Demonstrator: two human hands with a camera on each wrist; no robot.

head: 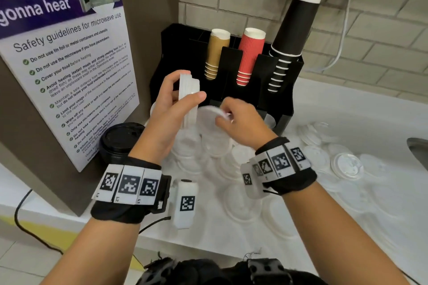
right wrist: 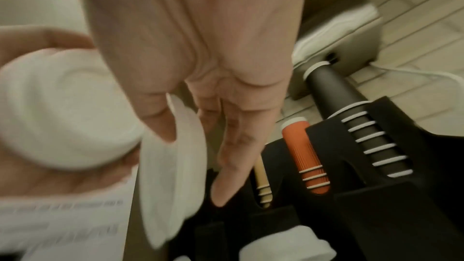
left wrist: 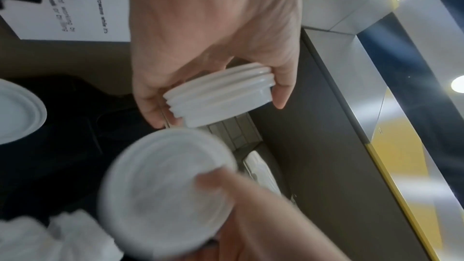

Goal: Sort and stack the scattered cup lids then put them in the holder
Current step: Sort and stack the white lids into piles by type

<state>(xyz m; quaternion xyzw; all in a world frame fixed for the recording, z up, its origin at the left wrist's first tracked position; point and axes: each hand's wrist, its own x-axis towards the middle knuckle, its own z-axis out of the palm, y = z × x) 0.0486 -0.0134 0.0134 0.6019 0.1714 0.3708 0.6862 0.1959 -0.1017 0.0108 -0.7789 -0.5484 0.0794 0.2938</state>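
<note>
Fingers (left wrist: 282, 94) and thumb of the left hand (head: 172, 109) are curled round a short stack of lids (head: 189, 97), grasping it by opposite rims above the back left part of the surface (head: 347, 109); the stack is turned on edge, so its round faces look sideways toward the right hand and its stacking axis runs roughly level, left to right. Just beside it, the right hand (head: 240, 122) pinches a single lid (head: 208, 115) at its rim between thumb and fingertips, with the remaining fingers lying fairly straight behind it in the right wrist view; this lid is tilted, one flat face toward the stack, and the two are near each other, though motion blur hides whether they touch. Behind both hands, against the tiled wall (head: 370, 37) at the back edge, stands the black holder (head: 287, 90), its slots carrying leaning columns of tan cups (head: 216, 53), red cups (head: 250, 55) and black cups (head: 294, 32), each column's long axis slanting up and away. White lids sit low in the holder's front wells. Below the hands a pile of loose lids (head: 208, 152) lies on the surface, and more scattered lids (head: 345, 164) spread toward the right edge. A black lid (head: 121, 136) rests at the left, beside a microwave safety poster (head: 69, 76).
</note>
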